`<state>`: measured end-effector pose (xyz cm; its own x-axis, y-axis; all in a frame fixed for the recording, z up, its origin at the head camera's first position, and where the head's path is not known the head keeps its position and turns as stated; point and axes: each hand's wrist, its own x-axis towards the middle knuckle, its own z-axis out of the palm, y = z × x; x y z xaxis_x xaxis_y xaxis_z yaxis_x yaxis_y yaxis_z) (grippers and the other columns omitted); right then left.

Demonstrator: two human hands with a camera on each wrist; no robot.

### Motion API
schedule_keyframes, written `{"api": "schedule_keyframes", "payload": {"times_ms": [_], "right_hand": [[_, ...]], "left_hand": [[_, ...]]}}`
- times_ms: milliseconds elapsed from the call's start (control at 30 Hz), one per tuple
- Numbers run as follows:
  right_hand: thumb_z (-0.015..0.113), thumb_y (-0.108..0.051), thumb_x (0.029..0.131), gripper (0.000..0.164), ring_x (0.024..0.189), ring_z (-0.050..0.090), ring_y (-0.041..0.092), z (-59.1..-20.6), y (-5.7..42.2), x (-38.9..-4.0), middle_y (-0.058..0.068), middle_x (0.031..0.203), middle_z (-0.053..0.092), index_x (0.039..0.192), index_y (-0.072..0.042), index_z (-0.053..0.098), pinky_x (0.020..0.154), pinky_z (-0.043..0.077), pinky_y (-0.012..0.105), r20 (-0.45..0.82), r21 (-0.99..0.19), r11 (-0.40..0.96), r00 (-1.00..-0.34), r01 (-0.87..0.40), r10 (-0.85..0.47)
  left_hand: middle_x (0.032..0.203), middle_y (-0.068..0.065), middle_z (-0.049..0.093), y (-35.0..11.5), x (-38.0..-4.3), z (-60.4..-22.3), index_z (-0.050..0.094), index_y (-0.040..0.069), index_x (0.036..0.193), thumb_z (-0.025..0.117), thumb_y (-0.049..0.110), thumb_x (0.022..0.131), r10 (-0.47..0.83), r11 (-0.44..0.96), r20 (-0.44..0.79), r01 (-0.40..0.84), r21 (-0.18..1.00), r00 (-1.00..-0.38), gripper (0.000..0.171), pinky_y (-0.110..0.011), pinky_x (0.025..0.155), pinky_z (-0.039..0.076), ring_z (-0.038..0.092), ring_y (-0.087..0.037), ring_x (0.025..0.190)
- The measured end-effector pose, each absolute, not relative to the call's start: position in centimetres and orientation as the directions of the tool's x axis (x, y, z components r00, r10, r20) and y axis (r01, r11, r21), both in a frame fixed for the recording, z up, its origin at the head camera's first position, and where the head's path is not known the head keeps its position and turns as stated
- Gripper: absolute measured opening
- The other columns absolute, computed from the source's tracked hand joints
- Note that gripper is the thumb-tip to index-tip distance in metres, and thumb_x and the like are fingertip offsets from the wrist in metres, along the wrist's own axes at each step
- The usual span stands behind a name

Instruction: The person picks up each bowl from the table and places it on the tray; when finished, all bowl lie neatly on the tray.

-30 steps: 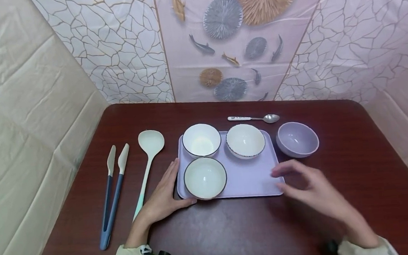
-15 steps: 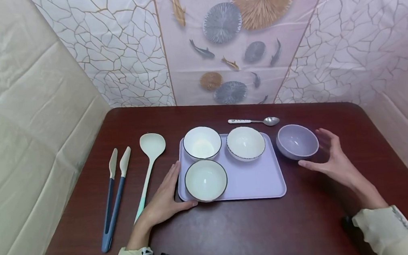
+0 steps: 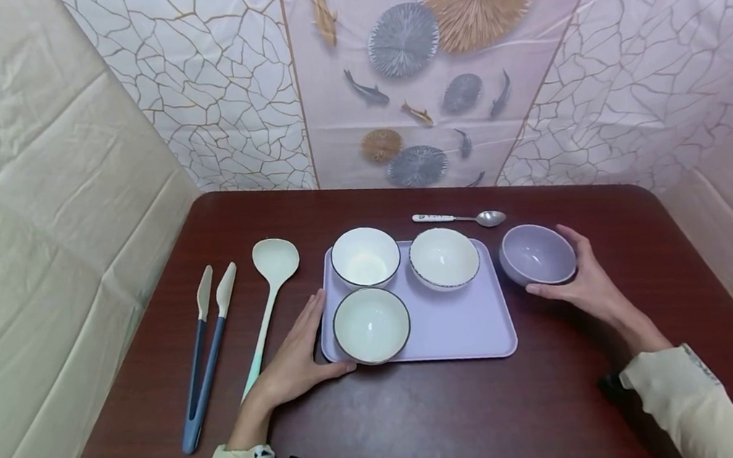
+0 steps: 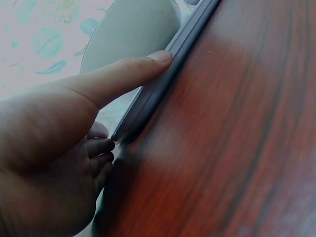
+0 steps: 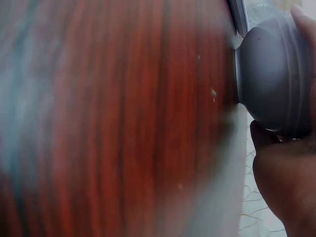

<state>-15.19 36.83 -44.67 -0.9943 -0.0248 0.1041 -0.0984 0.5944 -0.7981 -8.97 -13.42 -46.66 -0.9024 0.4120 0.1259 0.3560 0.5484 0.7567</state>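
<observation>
My right hand [image 3: 597,292] holds a small purple bowl [image 3: 537,254] by its side, thumb at the front and fingers round the right. In the right wrist view the purple bowl [image 5: 269,74] stands upright with its foot at the table surface. My left hand [image 3: 292,355] rests against the lilac tray [image 3: 454,330] at its front left corner, fingers straight along the left edge. The left wrist view has that thumb [image 4: 131,74] on the tray's front rim. Three white bowls sit on the tray: back left [image 3: 365,257], front left [image 3: 371,325] and back right [image 3: 444,258].
A spoon [image 3: 460,218] lies behind the tray. On the left are a white ladle-like utensil [image 3: 272,266] with a mint handle end and blue-handled tongs [image 3: 204,359]. The dark wooden table [image 3: 435,419] ends at fabric-covered walls at the back and sides.
My right hand has gone from the tray's right edge over to the purple bowl and taken hold of it. The left hand stays at the tray's corner.
</observation>
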Motion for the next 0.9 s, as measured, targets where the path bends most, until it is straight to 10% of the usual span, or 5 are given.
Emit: {"api": "schedule_keyframes", "payload": {"times_ms": [900], "right_hand": [[0.088, 0.003, 0.067, 0.102, 0.113, 0.044, 0.011, -43.1, 37.1, -12.7, 0.012, 0.139, 0.042, 0.150, -0.009, 0.029, 0.088, 0.035, 0.010, 0.209, -0.823, 0.542, -0.978, -0.168, 0.015]], "left_hand": [[0.161, -0.015, 0.013, -13.4, -8.9, -46.5, 0.010, 0.005, 0.157, 0.088, 0.038, 0.073, 0.412, 0.544, 0.118, 0.348, 0.763, -0.903, 0.119, -0.056, 0.112, 0.018, 0.008, -0.031, 0.148]]}}
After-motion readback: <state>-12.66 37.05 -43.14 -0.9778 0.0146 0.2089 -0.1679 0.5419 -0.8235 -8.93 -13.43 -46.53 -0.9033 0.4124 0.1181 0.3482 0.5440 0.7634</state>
